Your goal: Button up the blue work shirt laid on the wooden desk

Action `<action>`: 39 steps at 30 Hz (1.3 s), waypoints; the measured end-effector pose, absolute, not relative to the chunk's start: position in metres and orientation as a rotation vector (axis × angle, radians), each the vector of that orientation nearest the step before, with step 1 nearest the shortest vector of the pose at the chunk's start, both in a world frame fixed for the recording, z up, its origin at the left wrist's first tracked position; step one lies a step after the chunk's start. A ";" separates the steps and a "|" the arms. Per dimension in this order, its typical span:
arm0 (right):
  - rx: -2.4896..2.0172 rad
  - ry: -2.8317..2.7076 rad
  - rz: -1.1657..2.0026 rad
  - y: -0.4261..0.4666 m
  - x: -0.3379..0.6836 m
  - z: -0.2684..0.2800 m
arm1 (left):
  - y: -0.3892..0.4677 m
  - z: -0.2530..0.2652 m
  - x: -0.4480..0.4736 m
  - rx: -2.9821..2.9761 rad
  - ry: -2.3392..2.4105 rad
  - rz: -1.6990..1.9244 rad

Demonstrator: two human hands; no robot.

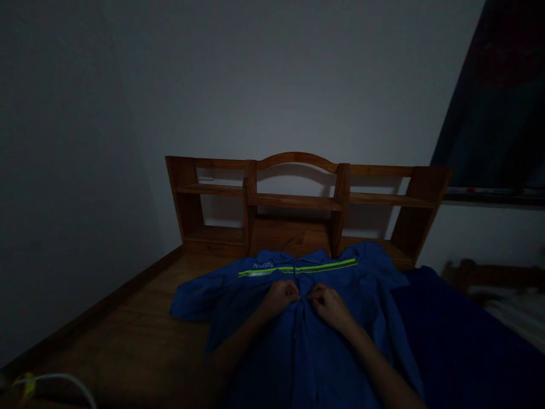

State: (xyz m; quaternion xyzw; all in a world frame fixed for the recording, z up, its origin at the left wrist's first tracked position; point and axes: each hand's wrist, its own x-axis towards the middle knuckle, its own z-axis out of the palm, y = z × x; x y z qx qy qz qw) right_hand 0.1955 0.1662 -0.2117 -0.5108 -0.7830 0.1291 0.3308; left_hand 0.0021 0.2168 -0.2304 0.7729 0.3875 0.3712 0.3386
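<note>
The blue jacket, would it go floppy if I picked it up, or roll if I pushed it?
Probably floppy: the blue jacket has soft creases. Rolling seems unlikely, since it's spread out; pushed, it might just bunch up.

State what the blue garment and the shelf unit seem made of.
Blue garment: cloth, apparently matt, since it creases and drapes softly; the dim light hides the fibre.
Shelf unit: probably wood, perhaps lightly varnished, judging by its brown, faintly streaked boards.

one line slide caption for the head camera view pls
Left hand and right hand at the front of a blue collared garment, spread before a wooden shelf unit.
</note>
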 end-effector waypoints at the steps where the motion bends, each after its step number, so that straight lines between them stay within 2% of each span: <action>1: -1.321 -2.036 0.349 0.167 0.196 -0.213 | 0.215 -0.229 0.003 1.999 1.021 0.978; 11: -1.039 -1.819 0.581 0.174 0.195 -0.203 | 0.202 -0.227 0.015 1.763 0.916 1.070; 19: -1.059 -1.832 0.555 0.173 0.193 -0.206 | 0.202 -0.229 0.019 1.504 0.975 1.170; 27: -1.128 -1.821 0.562 0.176 0.193 -0.206 | 0.197 -0.226 0.020 1.497 0.985 1.175; 36: -1.168 -1.819 0.673 0.182 0.191 -0.219 | 0.211 -0.247 0.026 1.234 0.906 1.168; 39: -1.161 -1.838 0.677 0.182 0.190 -0.220 | 0.213 -0.251 0.026 1.333 0.914 1.174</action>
